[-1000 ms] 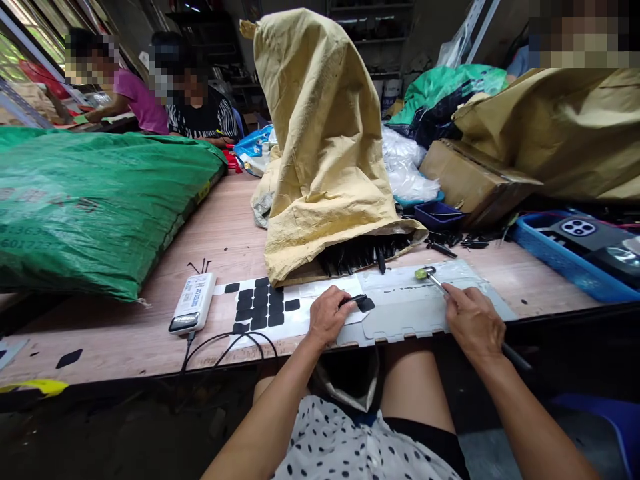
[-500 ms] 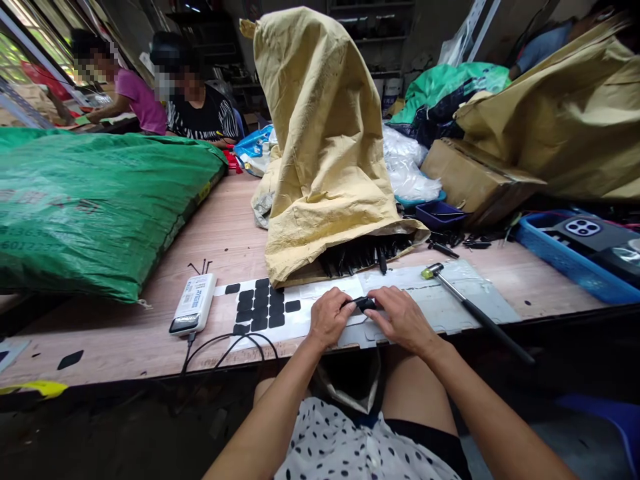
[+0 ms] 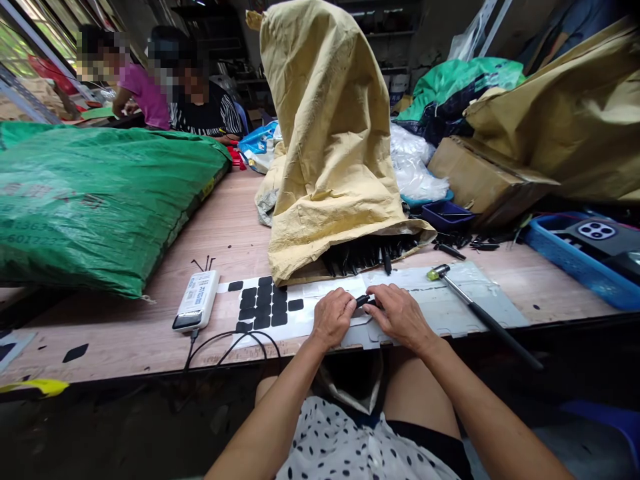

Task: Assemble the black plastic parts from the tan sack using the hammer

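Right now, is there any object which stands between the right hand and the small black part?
Nothing visible does. The right hand already has its fingers at the black part, with the left hand holding its other end. The hammer lies off to the right.

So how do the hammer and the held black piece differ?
The hammer looks longer than the part-hidden black piece. The hammer lies across the board; the black piece is held by left hand and right hand. The hammer has a metal shaft and yellow-green tip; the black piece shows only black. Both include black.
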Demonstrator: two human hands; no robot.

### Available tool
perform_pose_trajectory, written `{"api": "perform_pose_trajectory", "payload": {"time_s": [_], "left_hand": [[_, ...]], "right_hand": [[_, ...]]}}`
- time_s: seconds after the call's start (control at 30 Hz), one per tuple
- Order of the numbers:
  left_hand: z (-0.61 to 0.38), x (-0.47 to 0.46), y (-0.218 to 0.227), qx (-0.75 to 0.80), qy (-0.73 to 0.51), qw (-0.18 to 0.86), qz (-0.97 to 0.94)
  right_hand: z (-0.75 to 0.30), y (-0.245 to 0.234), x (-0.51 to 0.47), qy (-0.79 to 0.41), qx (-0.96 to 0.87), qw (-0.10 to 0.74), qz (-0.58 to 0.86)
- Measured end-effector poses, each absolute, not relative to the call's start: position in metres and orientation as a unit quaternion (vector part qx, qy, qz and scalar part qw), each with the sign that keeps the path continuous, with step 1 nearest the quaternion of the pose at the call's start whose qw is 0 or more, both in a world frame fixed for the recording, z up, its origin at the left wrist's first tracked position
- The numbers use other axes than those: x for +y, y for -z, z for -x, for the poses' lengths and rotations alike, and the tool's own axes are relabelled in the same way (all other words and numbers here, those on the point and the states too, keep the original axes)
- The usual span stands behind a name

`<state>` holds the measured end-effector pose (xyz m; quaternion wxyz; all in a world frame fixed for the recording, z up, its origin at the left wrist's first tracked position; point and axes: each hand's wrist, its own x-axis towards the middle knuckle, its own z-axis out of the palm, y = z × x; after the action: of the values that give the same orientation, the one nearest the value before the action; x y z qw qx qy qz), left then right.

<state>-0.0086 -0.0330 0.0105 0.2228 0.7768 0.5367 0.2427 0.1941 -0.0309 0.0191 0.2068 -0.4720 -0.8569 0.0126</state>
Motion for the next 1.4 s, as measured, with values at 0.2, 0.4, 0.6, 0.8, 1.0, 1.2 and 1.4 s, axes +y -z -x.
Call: {"api": "perform_pose_trajectory", "payload": {"time_s": [0.2, 0.4, 0.6, 0.8, 1.0, 1.2, 1.4], "left_hand": [[0.009, -0.033, -0.012, 0.528, -0.237, 0.208, -0.788], [0.009, -0.033, -0.012, 0.528, -0.223, 0.190, -0.797], [0.011, -0.032, -0.007, 0.520, -0.220, 0.186, -0.804], [0.011, -0.031, -0.006, 0.522, -0.216, 0.191, -0.803], [0.010, -0.035, -0.010, 0.516, -0.274, 0.219, -0.782], [0.011, -0.035, -0.007, 0.530, -0.299, 0.264, -0.749], [0.010, -0.033, -0.003, 0.550, -0.301, 0.275, -0.729]], "right_hand": [[-0.197, -0.020, -0.026, -0.036, -0.870, 0.192, 0.453], [-0.198, -0.023, -0.024, -0.064, -0.877, 0.194, 0.435], [-0.192, -0.020, -0.022, -0.087, -0.887, 0.194, 0.409], [-0.189, -0.013, -0.019, -0.129, -0.878, 0.230, 0.399], [-0.194, -0.028, -0.022, -0.195, -0.848, 0.205, 0.447], [-0.191, -0.035, -0.026, -0.303, -0.783, 0.165, 0.518], [-0.177, -0.040, -0.026, -0.257, -0.774, 0.103, 0.569]]}}
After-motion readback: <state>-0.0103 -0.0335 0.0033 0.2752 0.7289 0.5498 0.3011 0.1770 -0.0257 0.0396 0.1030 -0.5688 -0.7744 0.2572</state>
